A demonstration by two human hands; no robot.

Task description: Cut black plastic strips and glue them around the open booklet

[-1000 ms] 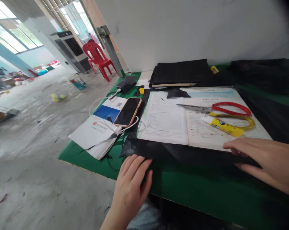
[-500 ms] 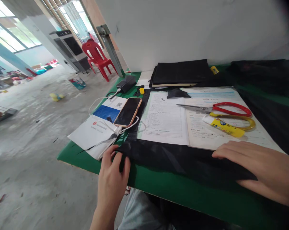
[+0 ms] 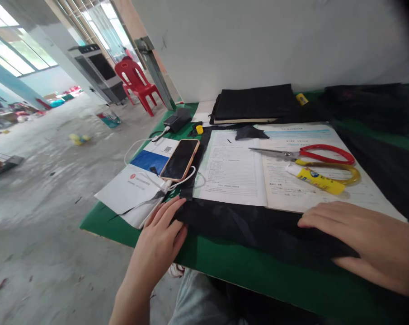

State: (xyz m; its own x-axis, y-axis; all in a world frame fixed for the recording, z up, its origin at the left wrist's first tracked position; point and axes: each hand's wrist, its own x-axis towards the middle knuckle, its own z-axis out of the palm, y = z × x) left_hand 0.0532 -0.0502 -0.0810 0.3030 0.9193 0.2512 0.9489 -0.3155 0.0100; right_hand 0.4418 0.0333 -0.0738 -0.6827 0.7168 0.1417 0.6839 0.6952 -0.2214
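Observation:
A strip of black cloth [image 3: 245,223] runs along the front edge of an open book [image 3: 233,169] lying on wider black cloth. My left hand [image 3: 163,230] closes on the strip's left end, fingers reaching over it and thumb nearer the table edge. On the strip's right part lies my right hand [image 3: 367,239], fingers stretched out flat and thumb apart, with cloth showing between. Scissors [image 3: 287,155] with one red and one yellow handle rest on the book. Beside them is a yellow glue tube [image 3: 316,179]. A small black cloth scrap [image 3: 251,132] sits at the book's top.
Left of the book are a phone [image 3: 180,159], a white cable, a white-and-blue booklet [image 3: 129,192] and a black charger [image 3: 177,119]. A black-covered book [image 3: 255,103] lies by the wall. The green tabletop's [image 3: 104,221] left edge drops to the floor; a red chair [image 3: 138,83] stands beyond.
My left hand's fingers have moved forward and right over the strip's end, straightening from a curled, spread pose. My right hand stays almost where it was. The view has shifted slightly.

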